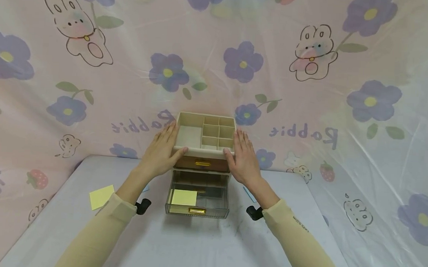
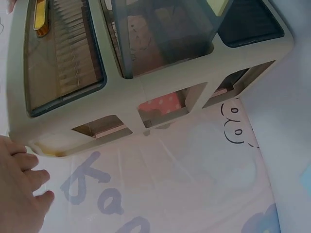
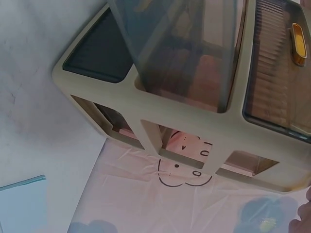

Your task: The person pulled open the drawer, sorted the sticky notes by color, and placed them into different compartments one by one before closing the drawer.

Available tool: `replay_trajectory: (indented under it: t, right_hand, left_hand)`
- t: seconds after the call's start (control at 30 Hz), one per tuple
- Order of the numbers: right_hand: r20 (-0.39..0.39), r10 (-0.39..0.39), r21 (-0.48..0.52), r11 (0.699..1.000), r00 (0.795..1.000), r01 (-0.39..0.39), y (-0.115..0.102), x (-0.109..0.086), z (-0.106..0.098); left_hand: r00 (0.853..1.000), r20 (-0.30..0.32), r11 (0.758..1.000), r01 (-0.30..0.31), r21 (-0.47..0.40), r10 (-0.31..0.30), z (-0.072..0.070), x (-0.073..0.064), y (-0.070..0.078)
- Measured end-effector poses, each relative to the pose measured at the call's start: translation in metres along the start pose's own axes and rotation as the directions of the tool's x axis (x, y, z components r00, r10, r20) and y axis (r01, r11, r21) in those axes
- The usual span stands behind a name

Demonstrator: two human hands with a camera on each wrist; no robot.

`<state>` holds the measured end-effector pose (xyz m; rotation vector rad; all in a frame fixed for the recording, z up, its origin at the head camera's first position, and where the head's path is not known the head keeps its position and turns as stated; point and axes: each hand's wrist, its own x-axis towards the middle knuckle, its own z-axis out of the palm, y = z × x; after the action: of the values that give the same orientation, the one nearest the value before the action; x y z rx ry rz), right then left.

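Note:
A cream drawer organizer stands upright at the back of the table. Its open top holds one wide compartment and several small ones. Against its upper left side rests my left hand, fingers extended and thumb at the front edge. My right hand lies the same way along the upper right side. Below a closed brown see-through drawer, a clear grey drawer is pulled out. Inside that one lies a yellow sticky note pad. The left wrist view shows window-like cutouts in the organizer's side.
Yellow sticky paper lies on the table left of the organizer. A light blue pad is at its right, and a bit of blue paper shows by the left forearm. A printed curtain hangs behind.

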<state>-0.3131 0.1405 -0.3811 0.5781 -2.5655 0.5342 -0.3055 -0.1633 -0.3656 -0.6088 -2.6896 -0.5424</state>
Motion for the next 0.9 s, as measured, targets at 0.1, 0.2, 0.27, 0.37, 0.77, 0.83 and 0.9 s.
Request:
replay_trajectory:
  t: [0.1, 0.2, 0.27, 0.37, 0.77, 0.83, 0.9]
  right_hand:
    - [-0.003, 0.003, 0.008, 1.0, 1.0, -0.003, 0.0, 0.0, 0.002]
    - [-0.006, 0.006, 0.014, 1.0, 1.0, -0.006, -0.001, 0.0, 0.003]
    - [-0.006, 0.009, 0.022, 1.0, 1.0, -0.009, -0.001, 0.0, 0.003]
    - [-0.003, 0.015, 0.028, 0.999, 1.0, -0.015, -0.002, 0.0, 0.003]
    - [-0.044, -0.006, 0.044, 0.999, 0.999, 0.008, 0.001, -0.001, 0.007]
    - [-0.048, -0.01, 0.048, 0.999, 0.999, 0.012, 0.002, -0.001, 0.008]
    - [-0.05, -0.012, 0.046, 0.999, 0.999, 0.015, 0.002, -0.001, 0.008]
  left_hand:
    - [0.999, -0.039, 1.0, 0.014, -0.015, -0.015, -0.003, -0.006, -0.002]
    - [0.995, -0.094, 0.999, 0.009, -0.049, -0.013, -0.006, -0.012, -0.004]
    - [0.991, -0.135, 0.997, -0.007, -0.079, -0.004, -0.008, -0.016, -0.007]
    - [0.981, -0.194, 0.993, -0.03, -0.114, 0.007, -0.008, -0.023, -0.013]
    - [0.906, -0.419, 0.969, -0.05, -0.242, -0.058, -0.005, -0.053, -0.042]
    - [0.904, -0.421, 0.967, -0.042, -0.251, -0.07, -0.004, -0.058, -0.049]
    - [0.91, -0.406, 0.965, -0.028, -0.26, -0.083, -0.003, -0.064, -0.056]
